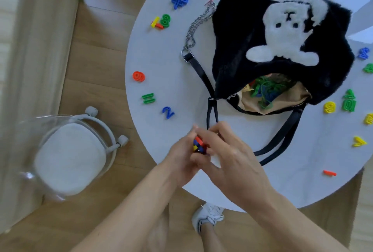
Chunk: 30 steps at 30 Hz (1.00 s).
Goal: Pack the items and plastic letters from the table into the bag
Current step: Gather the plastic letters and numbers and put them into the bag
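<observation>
Head view: left grip [181,156] and right grip [232,162] together pinch a small multicoloured cube [198,144], in front of the open mouth of the bag [252,35], at the bench [161,59] edge. A slip there would probably drop it to the floor [96,65]. Plastic letters [168,112] lie around the bag.

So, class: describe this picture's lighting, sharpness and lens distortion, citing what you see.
Head view: the wide-angle lens bows the table rim and floorboards; light is soft, shadows faint; the left hand and right hand gripping the puzzle cube are slightly smeared; the chair near the frame edge looks soft.
</observation>
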Each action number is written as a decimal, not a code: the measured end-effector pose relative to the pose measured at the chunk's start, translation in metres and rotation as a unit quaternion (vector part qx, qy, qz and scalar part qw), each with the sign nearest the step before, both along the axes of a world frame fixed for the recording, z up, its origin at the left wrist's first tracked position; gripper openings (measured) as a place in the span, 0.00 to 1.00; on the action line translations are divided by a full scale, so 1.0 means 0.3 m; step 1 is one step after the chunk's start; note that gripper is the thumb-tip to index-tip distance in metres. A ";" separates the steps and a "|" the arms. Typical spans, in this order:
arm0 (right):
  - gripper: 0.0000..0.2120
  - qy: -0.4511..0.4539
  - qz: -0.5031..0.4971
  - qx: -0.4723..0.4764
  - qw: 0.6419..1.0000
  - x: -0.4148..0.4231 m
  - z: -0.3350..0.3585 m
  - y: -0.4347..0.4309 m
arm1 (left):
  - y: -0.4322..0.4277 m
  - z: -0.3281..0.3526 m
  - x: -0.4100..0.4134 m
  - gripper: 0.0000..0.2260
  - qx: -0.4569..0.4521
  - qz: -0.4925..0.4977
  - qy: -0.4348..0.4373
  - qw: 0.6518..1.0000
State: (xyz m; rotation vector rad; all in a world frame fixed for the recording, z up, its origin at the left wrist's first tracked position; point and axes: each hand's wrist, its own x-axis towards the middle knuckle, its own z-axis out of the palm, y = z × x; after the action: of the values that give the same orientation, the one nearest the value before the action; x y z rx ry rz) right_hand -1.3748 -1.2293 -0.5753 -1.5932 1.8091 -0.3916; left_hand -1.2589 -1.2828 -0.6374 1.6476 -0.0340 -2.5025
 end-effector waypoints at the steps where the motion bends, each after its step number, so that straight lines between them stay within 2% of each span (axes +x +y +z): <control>1: 0.14 -0.012 -0.030 -0.022 0.999 0.024 -0.013 -0.041 | -0.030 -0.019 0.047 0.25 -0.019 0.023 -0.037 0.999; 3: 0.14 -0.016 -0.088 -0.026 0.996 0.050 -0.067 -0.120 | -0.089 -0.053 0.123 0.25 -0.048 0.061 -0.103 0.992; 5: 0.15 0.007 -0.087 0.019 0.996 0.087 -0.152 -0.206 | -0.143 -0.079 0.194 0.24 -0.098 0.055 -0.156 0.981; 7: 0.19 0.047 -0.046 0.065 0.996 0.138 -0.239 -0.278 | -0.180 -0.100 0.252 0.25 -0.189 -0.012 -0.217 0.958; 8: 0.22 0.074 -0.018 0.080 0.994 0.165 -0.275 -0.304 | -0.194 -0.112 0.276 0.24 -0.252 -0.065 -0.251 0.932; 10: 0.22 0.131 0.043 0.098 0.986 0.211 -0.338 -0.332 | -0.226 -0.144 0.310 0.18 -0.408 -0.170 -0.313 0.841; 12: 0.14 0.170 0.090 0.100 0.976 0.244 -0.381 -0.341 | -0.271 -0.177 0.325 0.10 -0.521 -0.259 -0.363 0.727; 13: 0.09 0.178 0.099 0.098 0.974 0.248 -0.391 -0.342 | -0.292 -0.191 0.321 0.10 -0.550 -0.318 -0.393 0.665; 15: 0.06 0.163 0.081 0.101 0.978 0.240 -0.397 -0.359 | -0.319 -0.226 0.306 0.17 -0.575 -0.437 -0.441 0.533; 16: 0.07 0.143 0.056 0.099 0.983 0.229 -0.394 -0.377 | -0.328 -0.238 0.301 0.19 -0.577 -0.481 -0.441 0.491; 17: 0.08 0.122 0.027 0.087 0.988 0.217 -0.384 -0.404 | -0.335 -0.245 0.298 0.19 -0.574 -0.515 -0.429 0.471; 20: 0.14 0.083 0.002 0.006 0.997 0.200 -0.343 -0.540 | -0.358 -0.263 0.308 0.17 -0.575 -0.558 -0.407 0.439; 23: 0.18 0.081 0.083 -0.029 0.993 0.260 -0.330 -0.696 | -0.367 -0.258 0.314 0.24 -0.572 -0.583 -0.417 0.398; 25: 0.18 0.111 0.155 -0.015 0.982 0.313 -0.345 -0.760 | -0.366 -0.246 0.320 0.16 -0.571 -0.609 -0.401 0.378; 26: 0.18 0.130 0.192 -0.009 0.973 0.331 -0.357 -0.778 | -0.365 -0.236 0.324 0.11 -0.574 -0.612 -0.387 0.383; 27: 0.16 0.148 0.228 -0.005 0.962 0.340 -0.373 -0.789 | -0.368 -0.223 0.328 0.09 -0.580 -0.602 -0.371 0.405; 29: 0.11 0.169 0.282 -0.005 0.944 0.341 -0.404 -0.796 | -0.358 -0.195 0.344 0.11 -0.586 -0.557 -0.345 0.477; 30: 0.09 0.173 0.295 -0.010 0.940 0.336 -0.417 -0.796 | -0.350 -0.180 0.358 0.12 -0.585 -0.514 -0.336 0.530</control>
State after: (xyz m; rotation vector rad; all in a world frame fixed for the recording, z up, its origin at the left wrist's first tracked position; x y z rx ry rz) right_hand -1.2741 -1.4681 -0.7005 -2.2193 1.4535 0.1608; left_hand -1.1516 -1.3876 -0.6914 1.7205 -2.6337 -0.9506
